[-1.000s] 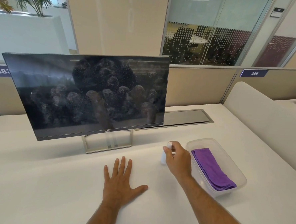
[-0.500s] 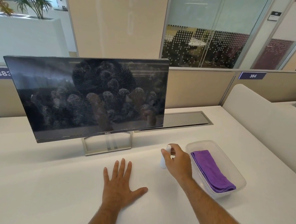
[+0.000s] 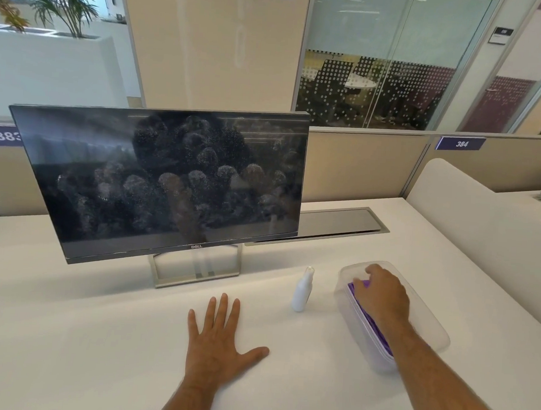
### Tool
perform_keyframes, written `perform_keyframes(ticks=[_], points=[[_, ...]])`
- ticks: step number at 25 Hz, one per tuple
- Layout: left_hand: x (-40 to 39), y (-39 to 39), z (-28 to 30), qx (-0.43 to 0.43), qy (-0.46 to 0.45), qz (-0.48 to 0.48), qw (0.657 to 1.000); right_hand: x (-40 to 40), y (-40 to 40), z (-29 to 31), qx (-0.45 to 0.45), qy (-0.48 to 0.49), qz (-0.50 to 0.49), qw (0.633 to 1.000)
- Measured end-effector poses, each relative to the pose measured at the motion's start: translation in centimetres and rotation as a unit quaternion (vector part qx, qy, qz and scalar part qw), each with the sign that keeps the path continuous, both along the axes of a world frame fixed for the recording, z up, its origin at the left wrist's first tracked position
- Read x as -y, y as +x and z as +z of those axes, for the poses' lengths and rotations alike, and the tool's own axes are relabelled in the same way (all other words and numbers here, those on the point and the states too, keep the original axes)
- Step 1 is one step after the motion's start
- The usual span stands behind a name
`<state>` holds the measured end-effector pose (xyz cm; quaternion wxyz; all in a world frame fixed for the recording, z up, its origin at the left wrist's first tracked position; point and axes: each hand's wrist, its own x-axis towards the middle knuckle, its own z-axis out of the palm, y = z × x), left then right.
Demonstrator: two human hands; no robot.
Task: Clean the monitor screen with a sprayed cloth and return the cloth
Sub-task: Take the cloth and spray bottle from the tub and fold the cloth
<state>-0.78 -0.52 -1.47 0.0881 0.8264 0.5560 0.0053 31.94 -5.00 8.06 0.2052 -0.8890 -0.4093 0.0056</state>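
The white counter (image 3: 65, 335) carries a dark monitor (image 3: 169, 179), its screen speckled and smeared with spray. Right of its stand sits a clear plastic tub (image 3: 427, 312) holding the purple cloth (image 3: 378, 333). The right hand (image 3: 381, 294) reaches into the tub, fingers on the cloth; whether they grip it is unclear. The left hand (image 3: 219, 344) lies flat, fingers spread. A small white spray bottle (image 3: 302, 290) stands upright between monitor stand and tub.
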Motion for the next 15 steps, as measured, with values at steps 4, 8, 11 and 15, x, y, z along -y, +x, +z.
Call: perform_keyframes(ticks=[4,8,11,15], points=[[-0.1,0.0,-0.2,-0.006,-0.002,0.001,1.0,1.4,1.7,-1.0,0.003,-0.187,0.019,0.982],[-0.1,0.0,-0.2,0.0,-0.001,0.002,1.0,1.7,2.0,-2.0,0.031,-0.254,0.041,0.966],[0.0,0.0,-0.1,-0.004,-0.002,0.001,1.0,1.7,1.9,-2.2,0.055,-0.266,0.051,0.961],[-0.1,0.0,0.1,-0.006,-0.006,0.002,1.0,1.7,2.0,-2.3,0.07,-0.268,0.065,0.959]])
